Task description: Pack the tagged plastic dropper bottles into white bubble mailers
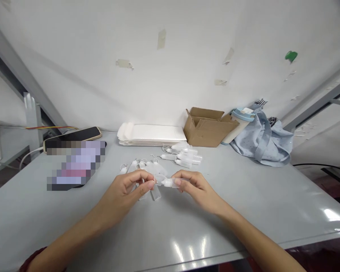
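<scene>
My right hand (198,189) is closed around the body of a small clear plastic squeeze bottle (167,183) with a white neck and a thin needle tip, held sideways and pointing left. At the tip, my left hand (133,186) pinches thumb and forefinger on the bottle's tiny cap, mostly hidden by the fingers. A thin pale loop curves between neck and cap. Behind and under my left hand lies a loose group of similar bottles (156,193). Farther back to the right sits another pile of needle-tip bottles (187,160).
Flat white folded boxes (158,133) are stacked against the wall, beside an open brown carton (205,132). A blue-lidded cup (236,126) and a light blue cloth bag (265,141) stand at right. Two phones, one dark (87,134) and one blurred (79,164), lie left.
</scene>
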### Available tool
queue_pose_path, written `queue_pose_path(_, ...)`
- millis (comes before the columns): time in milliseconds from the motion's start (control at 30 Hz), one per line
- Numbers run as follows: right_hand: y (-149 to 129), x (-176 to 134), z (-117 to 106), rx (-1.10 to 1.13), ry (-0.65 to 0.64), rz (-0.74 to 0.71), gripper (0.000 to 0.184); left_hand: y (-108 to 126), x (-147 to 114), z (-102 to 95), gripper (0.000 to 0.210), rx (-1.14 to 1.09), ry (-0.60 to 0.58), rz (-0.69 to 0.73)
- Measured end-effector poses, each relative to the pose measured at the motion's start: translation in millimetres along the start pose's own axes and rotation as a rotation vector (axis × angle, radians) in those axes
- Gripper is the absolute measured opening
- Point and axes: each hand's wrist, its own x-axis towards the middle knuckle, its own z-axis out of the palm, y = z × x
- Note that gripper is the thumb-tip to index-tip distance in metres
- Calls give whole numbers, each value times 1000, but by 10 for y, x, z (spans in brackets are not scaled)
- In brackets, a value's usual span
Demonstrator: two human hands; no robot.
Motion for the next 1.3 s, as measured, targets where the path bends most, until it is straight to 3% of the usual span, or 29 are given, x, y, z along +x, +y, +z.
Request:
queue_pose_path(433, -28, -9, 34, 1, -12, 14, 25, 37, 2, 4, 25, -58, -38, -22)
queue_pose_path(633, -4, -6, 68, -36, -5, 71, 27, -26, -29, 125, 17, 133, 91, 167)
queue_pose_path(767, 31, -2, 101, -29, -12, 98, 26, -81, -52, 221, 14, 180, 114, 296)
queue_pose_path(1300, 101, 38, 124, 195, -136, 93, 33, -136, -85, 273, 15, 217, 91, 388)
